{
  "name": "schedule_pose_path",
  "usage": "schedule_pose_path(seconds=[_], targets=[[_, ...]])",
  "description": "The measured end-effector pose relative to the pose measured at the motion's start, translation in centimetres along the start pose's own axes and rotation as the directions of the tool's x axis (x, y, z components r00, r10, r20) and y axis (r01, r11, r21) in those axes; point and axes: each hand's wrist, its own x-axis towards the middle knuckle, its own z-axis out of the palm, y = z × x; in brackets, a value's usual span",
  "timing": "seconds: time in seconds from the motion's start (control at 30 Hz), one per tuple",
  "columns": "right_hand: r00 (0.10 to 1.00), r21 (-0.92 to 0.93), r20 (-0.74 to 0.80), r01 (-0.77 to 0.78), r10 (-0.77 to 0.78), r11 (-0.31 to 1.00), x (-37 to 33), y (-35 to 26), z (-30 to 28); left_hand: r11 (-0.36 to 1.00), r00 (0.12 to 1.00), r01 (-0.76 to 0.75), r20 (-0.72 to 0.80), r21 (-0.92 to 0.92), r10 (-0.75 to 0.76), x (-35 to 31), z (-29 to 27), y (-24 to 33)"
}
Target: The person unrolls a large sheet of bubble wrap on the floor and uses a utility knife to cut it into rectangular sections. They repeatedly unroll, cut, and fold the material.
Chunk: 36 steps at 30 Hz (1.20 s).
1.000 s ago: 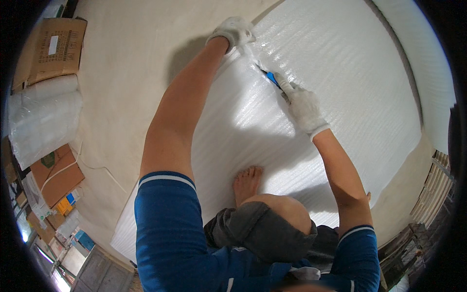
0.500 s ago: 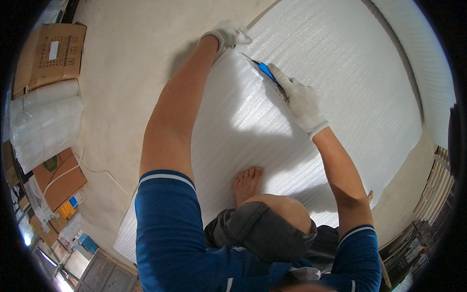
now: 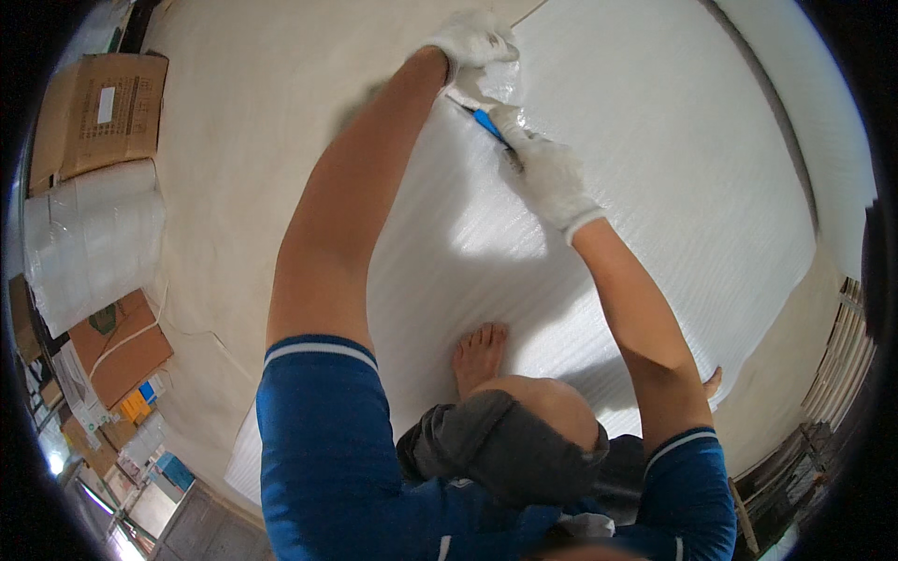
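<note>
A wide white foam sheet (image 3: 655,187) lies under me, its left edge running up to my hands. My left hand (image 3: 475,39), in a white glove, is closed on that edge at the top, where a bit of the foam rises crumpled between both hands. Just below and to the right, my gloved right hand (image 3: 547,173) grips a blue utility knife (image 3: 487,122). Its thin tip points up and left, close to the sheet's edge. Whether the blade touches the foam I cannot tell.
Along the right side runs a thick white foam roll (image 3: 814,103). Cardboard boxes (image 3: 140,117) and a clear plastic-wrapped bundle (image 3: 94,234) line the left. A thin pale cord (image 3: 220,346) lies on the beige floor (image 3: 243,187). My bare foot (image 3: 480,360) rests on the sheet.
My left hand has moved right and slightly up with the foam edge. My right hand and the knife have shifted up and left, closer to the left hand. The foam between them now bunches.
</note>
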Motion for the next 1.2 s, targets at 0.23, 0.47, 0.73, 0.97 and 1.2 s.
schedule_pose_path(seconds=[0.23, 0.47, 0.73, 0.97, 1.2], targets=[[0.989, 0.073, 0.066, -0.135, 0.130, 0.988, -4.9, 2.2, -2.8, 0.979, 0.981, 0.188, 0.042, 0.083, -0.192, -1.5, 0.4, -2.6], [0.999, 0.076, 0.021, -0.041, 0.040, 0.996, -4.5, 2.6, -0.3, 0.890, 0.876, 0.388, 0.203, 0.240, -0.437, -2.0, 3.9, -3.5], [0.983, 0.015, 0.165, -0.083, 0.080, 0.996, -2.6, 1.2, -0.8, 0.930, 0.945, 0.161, 0.220, 0.330, -0.241, -0.9, 6.8, -4.0], [0.946, -0.066, 0.290, -0.134, 0.147, 0.989, -2.0, 1.4, -0.8, 0.899, 0.967, 0.146, 0.135, 0.413, -0.218, 0.0, 7.1, -4.8], [0.971, -0.109, 0.210, -0.094, 0.115, 0.990, -10.3, 6.2, -1.3, 0.880, 0.954, 0.189, 0.131, 0.435, -0.269, 0.5, 6.5, -7.1]])
